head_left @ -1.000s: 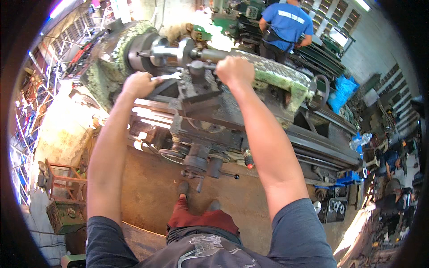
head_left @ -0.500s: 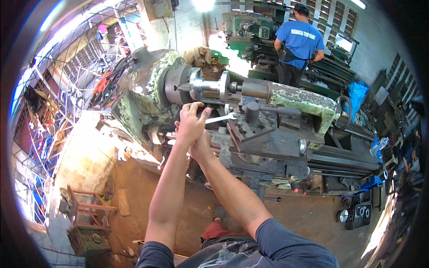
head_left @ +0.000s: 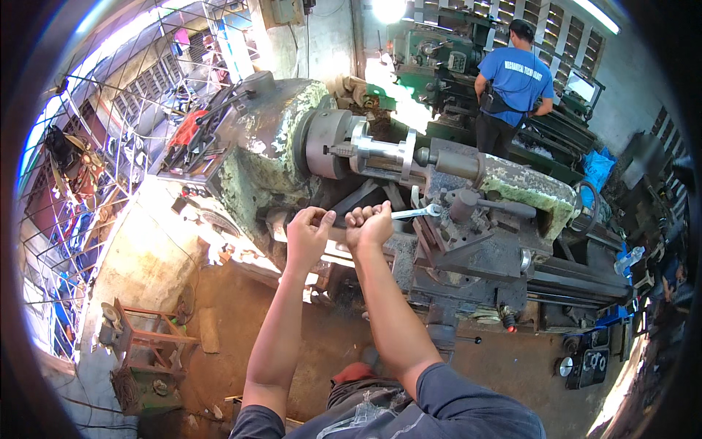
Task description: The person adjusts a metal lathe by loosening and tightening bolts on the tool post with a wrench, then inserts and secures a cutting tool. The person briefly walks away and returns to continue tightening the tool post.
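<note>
My right hand (head_left: 369, 226) is closed around the shank of a bright metal wrench (head_left: 413, 214). The wrench's jaw end points right, beside the dark tool post (head_left: 462, 205) of a lathe; I cannot tell if they touch. Left of it, my left hand (head_left: 307, 235) is held up in front of the machine, fingers loosely bent, thumb apart, no object visible in it. Beyond both hands, the lathe chuck (head_left: 325, 146) grips a shiny flanged metal workpiece (head_left: 384, 149), whose right end meets the tailstock (head_left: 457, 164).
The headstock (head_left: 274, 146), with worn green paint, carries tools on top. A person in a blue shirt (head_left: 515, 79) stands at a green machine behind. The lathe bed (head_left: 578, 279) runs right. A rusty frame (head_left: 146, 336) sits on the floor at left; a black tray (head_left: 591, 366) lies right.
My hands, together before, have come apart; the left is now clear of the right. The right keeps hold of the wrench. The whole view has shifted, moving the lathe rightward and down in the picture.
</note>
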A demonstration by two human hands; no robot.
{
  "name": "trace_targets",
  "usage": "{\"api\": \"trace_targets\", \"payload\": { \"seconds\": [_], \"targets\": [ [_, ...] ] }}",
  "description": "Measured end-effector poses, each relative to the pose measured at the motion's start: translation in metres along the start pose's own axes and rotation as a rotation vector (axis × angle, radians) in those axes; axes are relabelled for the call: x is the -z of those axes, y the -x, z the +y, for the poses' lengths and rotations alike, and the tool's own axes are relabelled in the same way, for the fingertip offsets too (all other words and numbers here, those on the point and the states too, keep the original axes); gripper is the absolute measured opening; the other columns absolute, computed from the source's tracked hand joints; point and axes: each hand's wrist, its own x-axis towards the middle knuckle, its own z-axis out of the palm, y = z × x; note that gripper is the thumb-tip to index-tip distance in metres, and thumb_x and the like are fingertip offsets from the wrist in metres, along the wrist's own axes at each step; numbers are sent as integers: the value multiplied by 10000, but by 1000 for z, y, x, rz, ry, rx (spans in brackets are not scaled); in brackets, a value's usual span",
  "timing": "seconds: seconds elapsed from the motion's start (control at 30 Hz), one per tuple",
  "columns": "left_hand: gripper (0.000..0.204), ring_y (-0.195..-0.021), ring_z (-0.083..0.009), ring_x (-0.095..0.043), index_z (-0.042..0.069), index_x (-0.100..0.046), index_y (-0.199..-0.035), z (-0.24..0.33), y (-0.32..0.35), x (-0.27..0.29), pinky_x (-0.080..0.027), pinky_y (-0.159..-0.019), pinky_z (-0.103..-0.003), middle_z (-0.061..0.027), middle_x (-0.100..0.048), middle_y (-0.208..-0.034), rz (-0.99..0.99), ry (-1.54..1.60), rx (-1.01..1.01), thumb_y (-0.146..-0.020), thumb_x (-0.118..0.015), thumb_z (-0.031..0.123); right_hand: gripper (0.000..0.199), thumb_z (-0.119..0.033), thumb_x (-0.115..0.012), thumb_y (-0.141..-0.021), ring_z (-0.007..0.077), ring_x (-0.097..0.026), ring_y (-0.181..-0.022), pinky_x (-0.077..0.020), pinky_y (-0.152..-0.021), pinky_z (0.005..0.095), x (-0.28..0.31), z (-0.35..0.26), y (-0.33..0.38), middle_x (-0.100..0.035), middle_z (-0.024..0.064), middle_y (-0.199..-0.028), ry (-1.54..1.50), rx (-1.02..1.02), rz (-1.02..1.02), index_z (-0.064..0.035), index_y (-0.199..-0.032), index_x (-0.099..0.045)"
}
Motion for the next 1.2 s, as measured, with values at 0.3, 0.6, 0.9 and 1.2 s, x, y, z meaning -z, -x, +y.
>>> {"api": "trace_targets", "payload": {
  "seconds": [0.3,0.6,0.9,1.2],
  "targets": [
    [258,-793,-174,-648,4,-700,-958,-33,6,-16,-517,-730,-333,-80,-694,-875,-165,63,32,-919,-686,258,125,-58,-561,-711,283,-591,-707,-520,-827,473,19,-19,5,-506,93,-571,159,8,-264,-83,-647,-456],
    [567,-741,-231,-718,35,-762,-843,25,-38,-82,-553,-739,-359,-99,-727,-734,-520,32,193,-854,-648,590,594,-637,-511,-919,177,-536,-853,-456,-834,385,48,-32,-5,-534,44,-873,-405,-319,-379,-51,-999,-558],
    [562,-937,-401,-681,42,-771,-913,67,-4,-72,-531,-894,-459,-220,-716,-976,-399,-341,248,-730,-664,562,671,-677,-479,-855,296,-591,-1031,-468,-943,441,32,-28,-17,-587,148,-1143,-48,-302,-236,-58,-1096,-574],
    [511,-983,-374,-678,2,-677,-1136,164,135,-131,-526,-874,-436,-239,-697,-1020,-240,-249,280,-897,-586,445,464,-421,-354,-1038,318,-659,-790,-552,-758,458,112,-190,22,-653,162,-834,307,-714,-540,-33,-941,-590]
  ]
}}
